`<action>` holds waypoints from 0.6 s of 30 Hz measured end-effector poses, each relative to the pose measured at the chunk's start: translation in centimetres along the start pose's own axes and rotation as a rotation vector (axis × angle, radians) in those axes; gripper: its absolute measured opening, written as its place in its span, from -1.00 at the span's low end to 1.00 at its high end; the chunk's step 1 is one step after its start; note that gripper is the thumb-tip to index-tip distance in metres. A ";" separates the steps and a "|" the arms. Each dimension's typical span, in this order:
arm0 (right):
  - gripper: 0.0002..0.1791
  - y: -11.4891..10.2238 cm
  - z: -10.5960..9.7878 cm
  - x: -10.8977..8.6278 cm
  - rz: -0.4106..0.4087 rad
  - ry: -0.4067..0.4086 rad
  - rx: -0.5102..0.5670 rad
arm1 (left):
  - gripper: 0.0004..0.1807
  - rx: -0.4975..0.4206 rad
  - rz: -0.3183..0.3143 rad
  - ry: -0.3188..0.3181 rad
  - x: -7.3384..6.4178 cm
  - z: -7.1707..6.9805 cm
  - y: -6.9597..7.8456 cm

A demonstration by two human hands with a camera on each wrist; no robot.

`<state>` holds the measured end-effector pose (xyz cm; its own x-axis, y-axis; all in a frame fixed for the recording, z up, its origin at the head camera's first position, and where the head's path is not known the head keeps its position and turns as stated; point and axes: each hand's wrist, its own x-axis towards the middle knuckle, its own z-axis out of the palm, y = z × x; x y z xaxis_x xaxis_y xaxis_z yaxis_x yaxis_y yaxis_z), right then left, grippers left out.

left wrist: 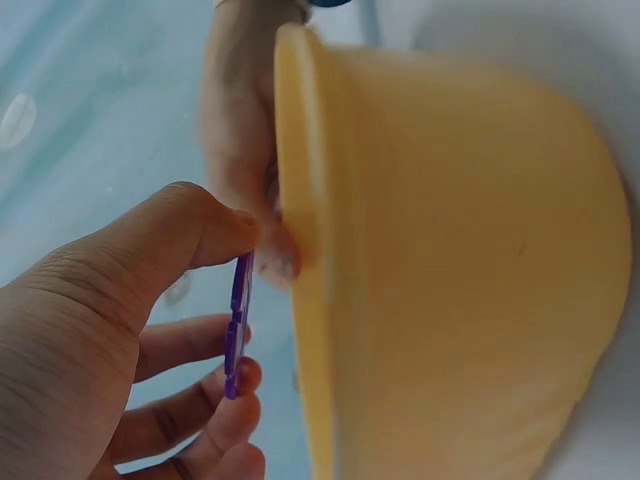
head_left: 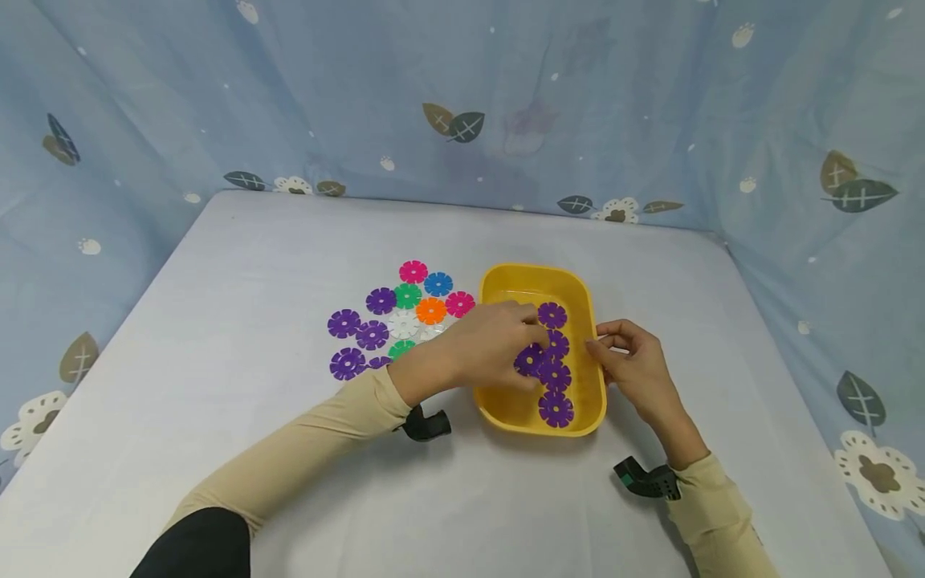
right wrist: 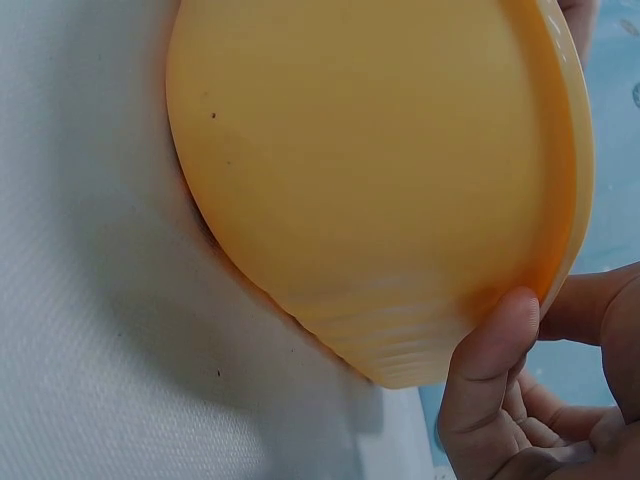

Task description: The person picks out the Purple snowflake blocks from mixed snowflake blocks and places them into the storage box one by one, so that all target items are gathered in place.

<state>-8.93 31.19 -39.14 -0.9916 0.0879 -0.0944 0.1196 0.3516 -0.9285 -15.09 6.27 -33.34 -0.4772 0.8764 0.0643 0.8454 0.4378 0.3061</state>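
My left hand (head_left: 486, 343) is over the yellow plastic tub (head_left: 499, 413), palm down. In the left wrist view, a purple snowflake disc (left wrist: 236, 325) is pinched edge-on between its thumb and fingers, close to the tub's rim. Inside the tub lie several more purple snowflake discs (head_left: 556, 409), some overlapping, partly hidden by the left fingers. My right hand (head_left: 639, 371) pinches the tub's right rim, with the thumb and a finger on either side of the wall, as the right wrist view shows at the rim (right wrist: 575, 215).
Left of the tub, loose snowflake discs lie on the white table (head_left: 238, 337): purple (head_left: 344, 323), pink (head_left: 413, 271), blue (head_left: 438, 283), green (head_left: 408, 295), orange (head_left: 431, 311) and clear ones (head_left: 402, 324). My left forearm covers some. A blue patterned curtain (head_left: 325, 104) surrounds the table.
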 end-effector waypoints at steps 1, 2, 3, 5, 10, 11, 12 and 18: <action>-0.64 0.0 0.0 0.0 0.000 0.000 -0.003 | -0.47 -0.001 0.006 -0.007 0.1 0.2 0.1; -0.64 0.1 0.0 -0.1 0.000 0.000 -0.003 | -0.47 0.002 0.012 -0.018 0.3 0.4 0.3; -0.64 0.1 0.0 -0.1 -0.001 0.001 -0.003 | -0.48 0.002 0.018 -0.029 0.3 0.6 0.4; -0.63 0.1 0.0 -0.1 -0.003 0.002 -0.002 | -0.50 0.004 0.026 -0.053 0.5 1.0 0.5; -0.63 0.1 0.0 -0.1 -0.011 0.004 -0.007 | -0.55 0.014 0.007 -0.123 0.8 1.8 0.5; -0.64 0.1 0.0 -0.1 -0.013 0.004 -0.009 | -0.56 0.017 0.005 -0.131 0.8 1.9 0.4; -0.64 0.0 0.0 -0.1 -0.013 0.005 -0.011 | -0.56 0.017 0.004 -0.137 0.8 2.0 0.4; -0.64 -0.1 0.2 0.1 -0.018 0.007 -0.011 | -0.62 0.015 0.024 -0.203 0.8 2.9 0.1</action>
<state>-9.06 30.99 -39.13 -0.9933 0.0876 -0.0756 0.1026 0.3638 -0.9258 -14.70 7.59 -35.98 -0.4002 0.9083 -0.1217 0.8601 0.4182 0.2922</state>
